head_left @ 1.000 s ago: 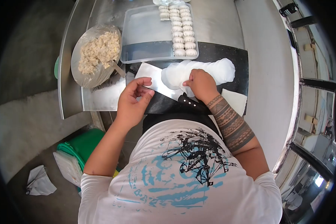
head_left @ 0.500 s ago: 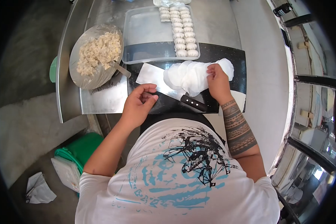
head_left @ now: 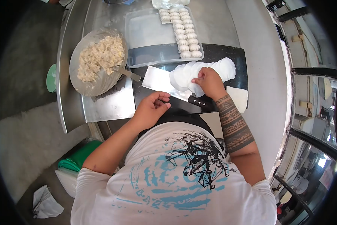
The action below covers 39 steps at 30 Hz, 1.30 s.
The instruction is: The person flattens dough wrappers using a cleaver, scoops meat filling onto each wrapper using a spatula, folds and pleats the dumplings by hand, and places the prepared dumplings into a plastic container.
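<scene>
A row of thin, round white dumpling wrappers (head_left: 181,77) lies overlapped on the broad blade of a cleaver (head_left: 156,79) and the black board. My right hand (head_left: 210,83) is over the row, thumb and forefinger pinched on a wrapper's edge; the fingers hide part of it. My left hand (head_left: 152,108) hovers at the board's front edge, fingers loosely curled, thumb apart, with nothing seen in it. Between the hands is the cleaver's black handle (head_left: 199,102).
A bowl of pale filling (head_left: 101,60) with a spatula (head_left: 127,72) stands at left. Behind the wrappers is a clear plastic tray (head_left: 138,62) with rows of pleated dumplings (head_left: 187,33). A folded white cloth (head_left: 237,98) lies at right. The counter's raised metal edge (head_left: 69,67) runs along the left.
My right hand has moved left along the wrappers, fingers still pinched. My left hand has shifted slightly right and lower in view. The whole view has tilted a little.
</scene>
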Each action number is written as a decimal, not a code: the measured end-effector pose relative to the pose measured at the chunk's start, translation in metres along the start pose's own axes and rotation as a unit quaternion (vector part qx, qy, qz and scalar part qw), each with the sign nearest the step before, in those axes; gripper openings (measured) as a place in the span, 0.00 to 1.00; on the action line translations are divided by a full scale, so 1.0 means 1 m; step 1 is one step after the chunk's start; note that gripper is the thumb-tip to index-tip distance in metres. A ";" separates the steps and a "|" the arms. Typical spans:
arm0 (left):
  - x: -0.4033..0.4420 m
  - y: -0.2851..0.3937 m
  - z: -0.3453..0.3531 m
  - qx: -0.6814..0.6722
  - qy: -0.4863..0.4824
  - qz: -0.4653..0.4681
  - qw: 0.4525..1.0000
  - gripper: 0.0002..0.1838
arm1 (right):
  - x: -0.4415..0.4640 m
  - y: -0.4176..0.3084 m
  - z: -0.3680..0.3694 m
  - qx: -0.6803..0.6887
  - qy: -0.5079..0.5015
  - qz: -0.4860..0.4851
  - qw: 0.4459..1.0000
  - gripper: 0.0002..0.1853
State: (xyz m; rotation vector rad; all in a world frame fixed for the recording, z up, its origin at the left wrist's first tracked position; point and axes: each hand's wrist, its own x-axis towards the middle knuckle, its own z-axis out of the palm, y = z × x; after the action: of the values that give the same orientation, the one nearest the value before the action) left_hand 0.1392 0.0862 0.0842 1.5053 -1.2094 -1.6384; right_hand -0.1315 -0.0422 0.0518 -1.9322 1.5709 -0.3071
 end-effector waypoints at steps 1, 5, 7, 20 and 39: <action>0.000 -0.004 -0.004 0.007 0.000 0.003 1.000 0.18 | 0.001 0.003 0.003 -0.014 0.002 -0.009 1.000 0.18; -0.004 -0.010 -0.019 0.030 -0.005 -0.021 0.999 0.19 | -0.002 0.013 0.000 0.001 0.058 0.006 0.998 0.14; -0.006 -0.009 -0.024 0.026 -0.007 -0.025 0.999 0.19 | -0.006 0.018 0.001 -0.042 0.153 0.007 0.987 0.13; -0.007 -0.019 -0.047 -0.074 -0.033 -0.004 0.997 0.17 | -0.052 -0.014 -0.069 0.411 0.262 0.068 0.870 0.12; -0.137 -0.032 -0.151 -0.080 0.219 0.102 0.967 0.15 | 0.036 -0.272 0.091 -0.288 -0.087 -0.242 0.922 0.14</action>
State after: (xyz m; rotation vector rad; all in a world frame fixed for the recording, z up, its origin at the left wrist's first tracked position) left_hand 0.3153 0.1868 0.1220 1.4837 -0.9273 -1.1584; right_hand 0.1447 -0.0206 0.1353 -2.7178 1.1183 0.1548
